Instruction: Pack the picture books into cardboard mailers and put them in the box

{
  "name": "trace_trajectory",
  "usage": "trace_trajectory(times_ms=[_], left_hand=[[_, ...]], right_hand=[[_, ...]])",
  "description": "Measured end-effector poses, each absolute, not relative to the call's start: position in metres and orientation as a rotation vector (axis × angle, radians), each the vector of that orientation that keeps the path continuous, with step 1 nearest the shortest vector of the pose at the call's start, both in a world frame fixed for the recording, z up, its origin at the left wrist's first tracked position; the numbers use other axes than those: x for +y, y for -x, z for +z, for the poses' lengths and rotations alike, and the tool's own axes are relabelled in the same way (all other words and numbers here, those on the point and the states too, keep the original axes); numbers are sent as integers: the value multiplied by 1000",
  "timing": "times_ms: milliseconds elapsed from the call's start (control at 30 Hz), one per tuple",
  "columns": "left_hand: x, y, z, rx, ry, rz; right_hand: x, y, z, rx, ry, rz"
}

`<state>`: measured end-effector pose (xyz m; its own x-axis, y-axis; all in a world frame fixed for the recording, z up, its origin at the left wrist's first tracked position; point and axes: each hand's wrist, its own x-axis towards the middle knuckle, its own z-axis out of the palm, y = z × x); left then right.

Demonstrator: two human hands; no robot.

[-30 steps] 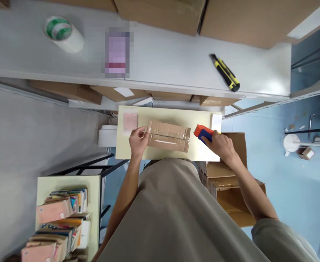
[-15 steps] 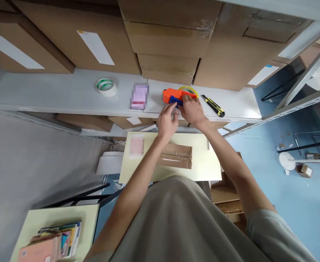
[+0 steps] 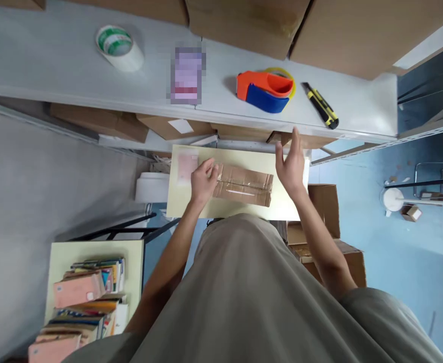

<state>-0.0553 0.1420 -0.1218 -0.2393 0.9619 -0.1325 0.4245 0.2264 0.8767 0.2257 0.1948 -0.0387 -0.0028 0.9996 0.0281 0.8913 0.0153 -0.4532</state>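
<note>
A flat cardboard package [image 3: 244, 184], closed with shiny clear tape, lies on the pale yellow tabletop [image 3: 229, 153]. My left hand [image 3: 203, 182] is at its left end, fingers loosely bent with a gap between them; whether the fingertips touch the cardboard I cannot tell. To the right of the package, my right hand [image 3: 292, 164] hovers with fingers stretched and apart, holding nothing. On the grey shelf beyond rests an orange and blue tape dispenser [image 3: 264, 92] with a yellow-edged roll. Beside it lies a black and yellow utility knife [image 3: 321, 106].
A roll of tape [image 3: 120, 48] and a blurred-out pinkish rectangle [image 3: 187, 75] are also on the shelf [image 3: 221, 75], with large cartons [image 3: 244, 27] behind. A pink slip [image 3: 187, 166] lies on the tabletop's left. Booklets [image 3: 92, 282] fill a lower-left table; open cartons [image 3: 323, 212] stand at right.
Both hands have let go of the tape dispenser, leaving it on the shelf, and come back toward me over the tabletop. The view has tipped down, so the shelf appears higher.
</note>
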Motion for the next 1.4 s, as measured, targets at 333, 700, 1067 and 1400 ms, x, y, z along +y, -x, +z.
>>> trace_trajectory(times_ms=[333,700,1067,1400], left_hand=[[99,38,-132,2047,-1321,364],[111,57,-131,1885,-1376,316],[118,50,-135,1987,-1461,349],[102,82,-124,1852,-1444,504]], right_hand=[[58,-211,-97,-1483,2163,1126],[71,-224,-116,-1444,2244,1072],[73,-232,-127,-1647,2165,890],[75,-232,-97,-1512,2093,908]])
